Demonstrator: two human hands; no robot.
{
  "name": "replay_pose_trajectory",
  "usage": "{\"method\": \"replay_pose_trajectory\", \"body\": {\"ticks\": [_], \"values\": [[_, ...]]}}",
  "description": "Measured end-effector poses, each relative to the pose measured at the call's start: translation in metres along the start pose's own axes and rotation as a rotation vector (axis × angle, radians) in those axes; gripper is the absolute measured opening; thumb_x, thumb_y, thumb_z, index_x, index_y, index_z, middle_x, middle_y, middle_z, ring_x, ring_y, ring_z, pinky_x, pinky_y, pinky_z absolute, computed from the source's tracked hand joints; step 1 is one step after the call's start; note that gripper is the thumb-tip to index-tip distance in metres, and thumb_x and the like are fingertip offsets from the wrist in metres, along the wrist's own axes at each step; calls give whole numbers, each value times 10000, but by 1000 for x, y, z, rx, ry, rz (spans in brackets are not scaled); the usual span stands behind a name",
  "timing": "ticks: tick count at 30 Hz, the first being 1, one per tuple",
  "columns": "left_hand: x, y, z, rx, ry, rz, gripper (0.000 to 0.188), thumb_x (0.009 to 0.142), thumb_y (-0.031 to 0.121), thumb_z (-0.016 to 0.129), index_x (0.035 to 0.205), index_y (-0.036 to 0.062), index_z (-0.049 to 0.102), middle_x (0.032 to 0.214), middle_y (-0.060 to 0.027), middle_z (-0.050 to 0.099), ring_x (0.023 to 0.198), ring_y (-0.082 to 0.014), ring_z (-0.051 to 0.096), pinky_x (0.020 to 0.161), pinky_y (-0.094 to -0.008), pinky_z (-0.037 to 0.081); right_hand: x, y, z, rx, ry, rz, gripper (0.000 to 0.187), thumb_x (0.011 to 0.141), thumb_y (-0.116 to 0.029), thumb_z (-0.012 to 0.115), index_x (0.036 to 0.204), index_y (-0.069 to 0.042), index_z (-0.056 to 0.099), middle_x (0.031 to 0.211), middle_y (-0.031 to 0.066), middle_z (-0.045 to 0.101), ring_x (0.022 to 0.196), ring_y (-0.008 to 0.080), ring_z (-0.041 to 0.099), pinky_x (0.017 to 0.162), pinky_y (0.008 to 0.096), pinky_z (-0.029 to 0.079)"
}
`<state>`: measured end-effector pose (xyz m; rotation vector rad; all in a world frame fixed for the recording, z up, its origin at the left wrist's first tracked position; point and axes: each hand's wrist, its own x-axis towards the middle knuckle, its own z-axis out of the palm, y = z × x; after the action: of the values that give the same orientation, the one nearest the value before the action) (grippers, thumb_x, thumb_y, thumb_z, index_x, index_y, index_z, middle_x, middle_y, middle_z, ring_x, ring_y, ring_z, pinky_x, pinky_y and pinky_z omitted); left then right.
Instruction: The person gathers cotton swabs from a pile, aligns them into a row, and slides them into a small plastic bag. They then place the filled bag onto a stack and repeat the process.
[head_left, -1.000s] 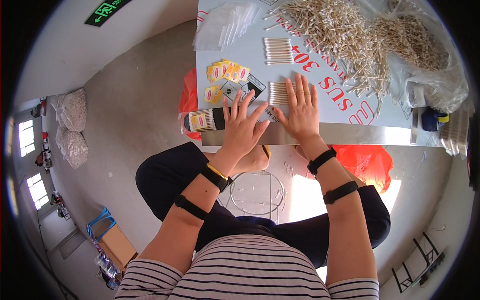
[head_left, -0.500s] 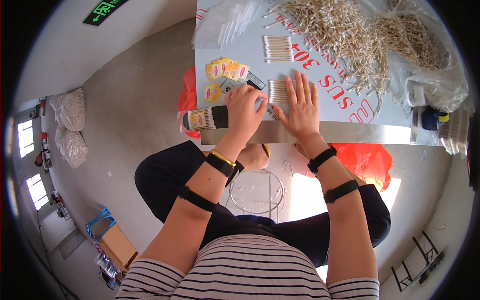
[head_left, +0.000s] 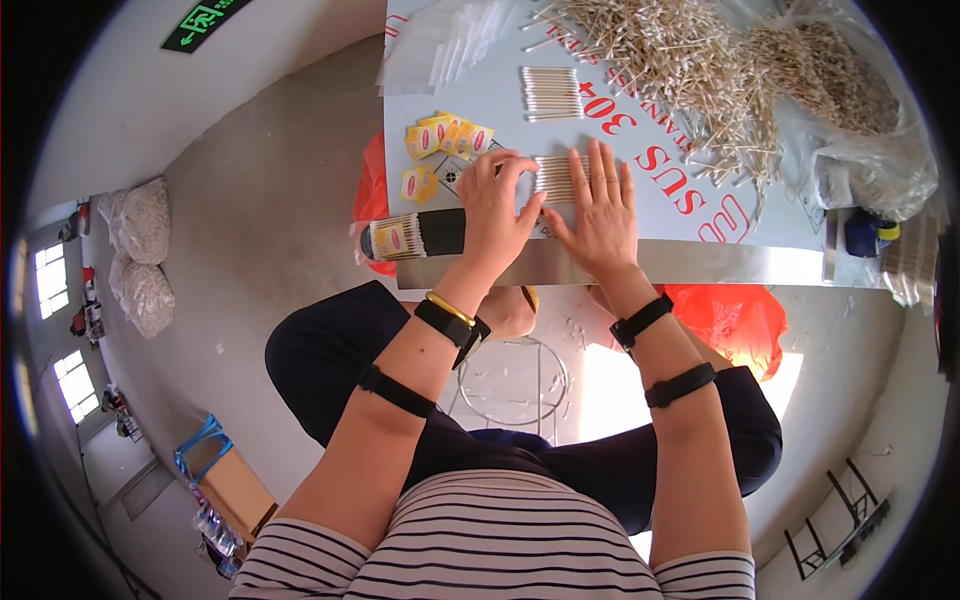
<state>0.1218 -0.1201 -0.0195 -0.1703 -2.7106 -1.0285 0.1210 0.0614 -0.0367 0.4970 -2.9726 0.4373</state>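
Observation:
A flat row of cotton swabs (head_left: 552,180) lies on the table between my hands. My right hand (head_left: 605,215) rests flat over the row's right end, its fingers stretched out. At the left end is my left hand (head_left: 492,215), its fingers bent and the thumb and index finger apart, touching or close to the swab tips. A second neat row of swabs (head_left: 552,93) lies farther back. Left of my left hand are yellow paper cards (head_left: 450,135), some overlapping, and one group nearer me. A bundle of swabs with a yellow card (head_left: 397,239) lies on a black strip at the table's left edge.
A large loose heap of swabs (head_left: 690,80) covers the back right, beside an open clear bag of swabs (head_left: 835,85). Clear flat bags (head_left: 450,45) lie at the back left. The table's metal front edge (head_left: 700,262) runs before me; red plastic (head_left: 730,325) hangs below.
My left hand has opened from a near pinch, the thumb and index finger spreading at the row's left end. My right hand stays flat over the swabs. The view has shifted slightly.

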Motion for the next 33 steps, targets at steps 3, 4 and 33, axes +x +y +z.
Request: {"method": "replay_pose_trajectory", "body": {"ticks": [3,4,33], "values": [[2,-4,2,13,-40,97,412,913,200,758,1314,203,662,1456,-86,526,1366,-359,464,1161,-560,289,0,0,0,-14,-4,-3,900,983,-628,566,1656,-84,317,1731,203,233,1622,335,184,1307,541,144],[2,-5,2,42,-41,135,467,931,207,737,1388,211,643,1522,-106,498,1432,-386,424,1212,-598,249,0,-1,0,-27,-9,-4,900,983,-631,563,1655,-85,318,1730,204,235,1621,338,185,1307,543,147],[-6,-15,7,164,-94,137,528,968,389,654,1468,229,590,1588,-88,464,1503,-340,391,1260,-661,157,47,4,-33,266,-15,-308,156,783,-62,794,889,-113,690,943,25,597,951,260,570,855,413,449]]}}
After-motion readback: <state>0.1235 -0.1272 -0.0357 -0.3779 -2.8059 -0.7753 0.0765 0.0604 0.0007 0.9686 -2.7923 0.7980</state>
